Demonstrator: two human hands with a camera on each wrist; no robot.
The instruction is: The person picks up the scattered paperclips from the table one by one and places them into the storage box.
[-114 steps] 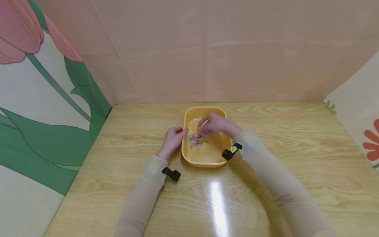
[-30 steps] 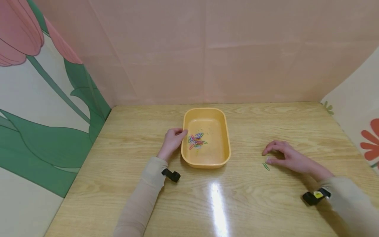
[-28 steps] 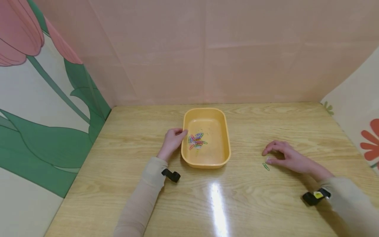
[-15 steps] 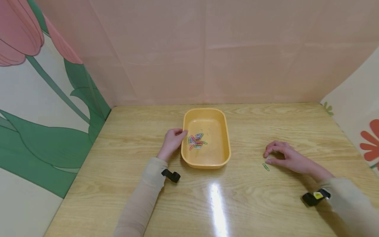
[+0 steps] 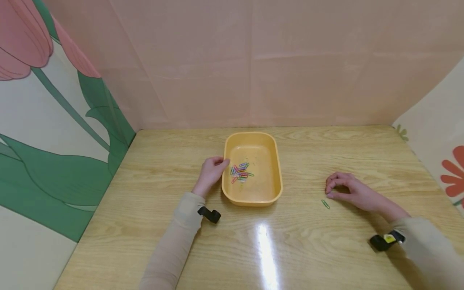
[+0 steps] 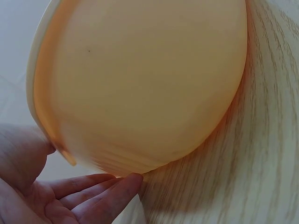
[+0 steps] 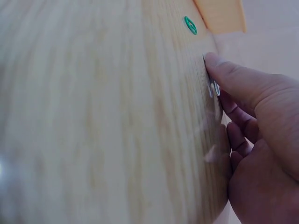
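Observation:
My left hand [image 5: 210, 173] grips the left rim of a yellow plastic tray [image 5: 253, 201]; in the left wrist view the thumb is at the rim and the fingers [image 6: 107, 200] lie against the outer wall below. Several coloured paper clips [image 5: 240, 173] lie in a loose pile on the tray's floor, towards the left. To the right of the tray my right hand [image 5: 357, 193] is low over the table, pinching a whitish paper clip [image 7: 215, 88] between thumb and fingers. A green paper clip [image 5: 326, 204] lies on the wood just in front of the thumb.
The wood-grain table [image 5: 181, 249] reaches back to a pink cloth backdrop [image 5: 290, 80]. Panels with printed flowers stand at both sides. A bright light reflection [image 5: 267, 257] runs along the tabletop in front of the tray.
My right hand has moved from the tray's clip pile to the table at right, where a green paper clip now lies. Its thumb and fingers have since drawn together. The left hand has stayed put.

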